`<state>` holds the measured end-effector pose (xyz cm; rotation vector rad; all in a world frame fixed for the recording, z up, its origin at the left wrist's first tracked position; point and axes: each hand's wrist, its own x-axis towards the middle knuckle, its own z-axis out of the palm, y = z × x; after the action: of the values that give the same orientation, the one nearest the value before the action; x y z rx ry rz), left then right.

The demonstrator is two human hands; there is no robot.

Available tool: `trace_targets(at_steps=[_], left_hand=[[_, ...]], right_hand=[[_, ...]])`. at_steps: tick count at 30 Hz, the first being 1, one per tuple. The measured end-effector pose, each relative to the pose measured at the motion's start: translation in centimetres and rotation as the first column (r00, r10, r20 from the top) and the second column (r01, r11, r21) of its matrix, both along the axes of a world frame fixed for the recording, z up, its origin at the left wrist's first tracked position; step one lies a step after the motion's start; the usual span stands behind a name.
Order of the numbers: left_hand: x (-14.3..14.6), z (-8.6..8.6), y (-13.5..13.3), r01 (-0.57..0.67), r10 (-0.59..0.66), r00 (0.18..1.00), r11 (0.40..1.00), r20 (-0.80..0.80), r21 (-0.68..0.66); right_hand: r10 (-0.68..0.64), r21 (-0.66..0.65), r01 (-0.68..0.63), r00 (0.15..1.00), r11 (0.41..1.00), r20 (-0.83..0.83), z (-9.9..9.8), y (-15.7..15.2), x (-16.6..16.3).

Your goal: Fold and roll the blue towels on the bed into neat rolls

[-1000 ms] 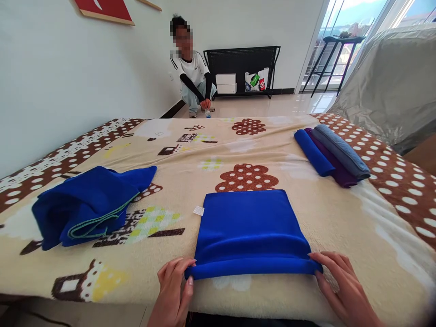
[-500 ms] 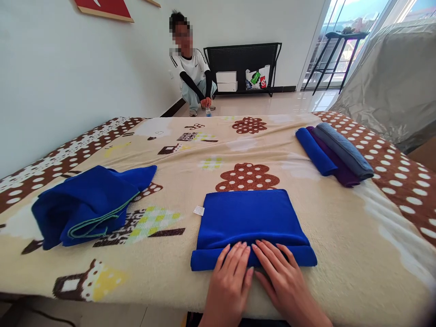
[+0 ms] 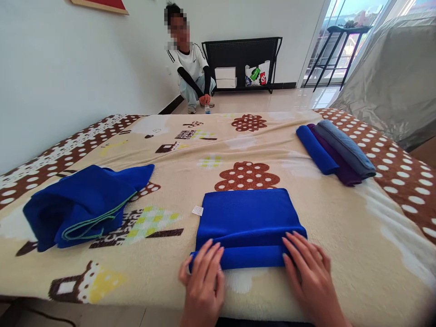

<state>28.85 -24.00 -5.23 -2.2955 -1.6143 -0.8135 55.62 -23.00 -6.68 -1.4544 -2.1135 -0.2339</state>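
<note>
A blue towel (image 3: pixel 248 213) lies on the blanket before me, its near edge rolled into a tube and a white tag at its left side. My left hand (image 3: pixel 204 277) is at the left end of the roll, fingers over the top and thumb on the near side. At the right end, my right hand (image 3: pixel 309 268) grips the roll the same way. The far part of the towel lies flat. To the left is a crumpled blue cloth (image 3: pixel 85 200) with green edging, apart from both hands.
Rolled towels in blue (image 3: pixel 316 150), purple (image 3: pixel 347 175) and grey (image 3: pixel 347 147) lie side by side at the right. The patterned blanket (image 3: pixel 163 272) covers the surface. Beyond it a person (image 3: pixel 192 68) squats by a black rack (image 3: pixel 241 50). A stool (image 3: pixel 349 31) stands near the window.
My hands have moved apart, from the middle of the roll out to its two ends. The view has shifted slightly.
</note>
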Motion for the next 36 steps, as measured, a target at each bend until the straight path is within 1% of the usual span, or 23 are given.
trace_targets(at_steps=[2,3,4,5,7,9,11,13,14,16,17,18,19,21,22,23,24,25,27,30,31,33,36], left_hand=[[1.9,0.8,0.8,0.184,-0.187,0.981,0.98,-0.043,-0.075],[2.5,1.1,1.2,0.234,-0.243,0.968,0.965,-0.066,-0.123],[2.7,1.2,1.6,0.249,-0.265,0.96,0.955,-0.087,-0.161],[2.4,1.1,1.9,0.235,-0.256,0.961,0.955,-0.101,-0.181],[0.7,0.5,2.2,0.158,-0.177,0.98,0.971,-0.096,-0.18],[-2.0,-0.4,2.0,0.071,-0.079,0.996,0.988,-0.051,-0.135],[-4.4,-1.2,1.4,-0.013,0.011,1.0,0.994,-0.016,-0.11],[-5.6,-1.5,0.9,-0.081,0.081,0.997,0.992,-0.003,-0.094],[-5.5,-1.4,0.7,-0.116,0.116,0.993,0.991,0.002,-0.073],[-4.2,-0.8,0.6,-0.162,0.162,0.986,0.987,0.029,-0.007],[-3.1,-0.4,0.7,-0.156,0.154,0.987,0.988,0.05,0.018],[-1.8,0.1,0.9,-0.117,0.115,0.991,0.993,0.066,0.026],[-0.5,0.5,1.2,-0.046,0.045,0.997,0.999,0.068,0.016],[1.9,1.2,1.9,0.12,-0.118,0.993,0.991,0.03,-0.065],[2.8,1.3,2.2,0.177,-0.179,0.984,0.977,-0.007,-0.115],[3.4,1.3,2.6,0.2,-0.21,0.976,0.966,-0.051,-0.163],[3.5,1.2,2.8,0.191,-0.212,0.973,0.962,-0.092,-0.197],[3.3,0.9,3.0,0.161,-0.19,0.974,0.964,-0.125,-0.213],[1.8,0.1,3.1,0.081,-0.114,0.98,0.976,-0.161,-0.2],[-2.0,-1.2,2.5,-0.021,0.0,0.991,0.989,-0.137,-0.149],[-3.2,-1.5,2.2,-0.039,0.022,0.993,0.99,-0.117,-0.139],[-4.9,-2.0,1.6,-0.064,0.054,0.996,0.99,-0.077,-0.127],[-5.6,-1.8,1.0,-0.129,0.127,0.991,0.987,-0.032,-0.094]], right_hand=[[0.147,-0.05,-0.144,0.987,0.988,0.059,0.9,0.4,-2.5],[0.202,-0.085,-0.194,0.975,0.977,0.096,1.2,0.7,-3.4],[0.228,-0.115,-0.214,0.965,0.97,0.128,1.3,0.9,-3.9],[0.223,-0.132,-0.204,0.963,0.97,0.15,1.3,1.0,-3.9],[0.143,-0.14,-0.122,0.977,0.983,0.159,0.8,1.2,-2.5],[0.039,-0.126,-0.022,0.99,0.992,0.134,-0.2,1.1,0.1],[-0.035,-0.106,0.046,0.994,0.993,0.107,-1.1,0.7,2.8],[-0.077,-0.084,0.084,0.993,0.993,0.085,-1.6,0.2,4.4],[-0.099,-0.069,0.104,0.992,0.992,0.073,-1.6,0.0,4.5],[-0.134,-0.031,0.136,0.99,0.99,0.036,-1.2,-0.1,3.7],[-0.133,-0.015,0.134,0.991,0.991,0.013,-0.9,0.0,2.8],[-0.111,-0.006,0.111,0.994,0.994,-0.008,-0.4,0.1,1.6],[-0.064,-0.01,0.064,0.998,0.998,-0.019,0.1,0.3,0.3],[0.064,-0.053,-0.064,0.998,0.996,-0.005,0.9,0.8,-2.3],[0.118,-0.087,-0.116,0.993,0.989,0.019,1.2,1.0,-3.3],[0.153,-0.12,-0.146,0.987,0.982,0.049,1.4,1.2,-4.0],[0.165,-0.145,-0.152,0.983,0.978,0.081,1.3,1.5,-4.3],[0.154,-0.16,-0.136,0.982,0.978,0.11,1.2,1.6,-4.2],[0.074,-0.15,-0.053,0.988,0.987,0.138,0.4,1.8,-2.7],[-0.07,-0.106,0.083,0.99,0.991,0.123,-1.1,1.6,1.2],[-0.091,-0.103,0.103,0.989,0.989,0.116,-1.6,1.4,2.5],[-0.088,-0.113,0.1,0.99,0.989,0.109,-2.2,1.0,4.5],[-0.092,-0.103,0.1,0.993,0.99,0.079,-2.3,0.5,5.2]])
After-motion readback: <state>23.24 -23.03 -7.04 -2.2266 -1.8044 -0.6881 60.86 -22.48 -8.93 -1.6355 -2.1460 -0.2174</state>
